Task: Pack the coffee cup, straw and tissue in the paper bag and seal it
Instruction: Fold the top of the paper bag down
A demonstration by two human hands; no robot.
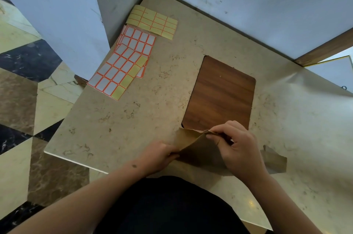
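Note:
A brown paper bag (196, 148) stands at the near edge of the beige table (133, 115), its top folded to a peak. My left hand (160, 155) grips the bag's lower left side. At the folded top edge, my right hand (236, 148) pinches the paper with thumb and fingers. The bag's inside is hidden, and no coffee cup, straw or tissue shows.
Sheets of white stickers with orange borders (124, 64) lie at the table's left, a yellow sheet (152, 22) behind them. A dark wooden panel (219, 94) sits just beyond the bag. Walls close the far side. The table's left edge drops to a marble floor.

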